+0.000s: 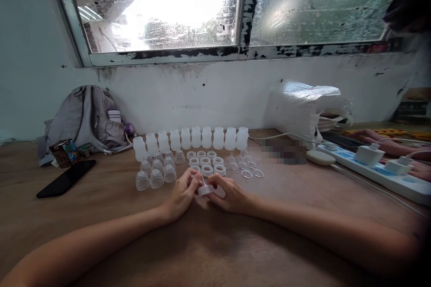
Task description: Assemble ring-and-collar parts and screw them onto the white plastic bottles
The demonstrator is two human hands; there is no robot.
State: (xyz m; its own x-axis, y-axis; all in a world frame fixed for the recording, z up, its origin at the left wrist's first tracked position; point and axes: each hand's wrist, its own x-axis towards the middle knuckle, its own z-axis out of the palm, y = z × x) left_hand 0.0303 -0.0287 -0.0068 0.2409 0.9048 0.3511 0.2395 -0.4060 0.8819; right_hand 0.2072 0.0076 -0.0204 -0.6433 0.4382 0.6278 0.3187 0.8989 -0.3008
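Note:
Both of my hands meet at the middle of the table around a whitish bottle collar ring [206, 190] with a clear nipple-like piece rising from it. My left hand [184, 192] is closed, its fingers and thumb at the clear piece. My right hand [228, 192] pinches the ring from the right side. Just beyond my fingers lie several white collar rings [206, 170] in rows. Clear nipples with flat round rims [247, 173] lie to their right. To the left stand several clear dome caps [156, 179]. A row of small white bottles [218, 138] runs behind everything.
A grey backpack [85, 116], a small box [63, 152] and a black phone [67, 179] are at left. On the right are a white power strip [380, 166], cables, a round pale disc [320, 158] and a white bag [296, 107]. Another person's hands [377, 141] are at far right.

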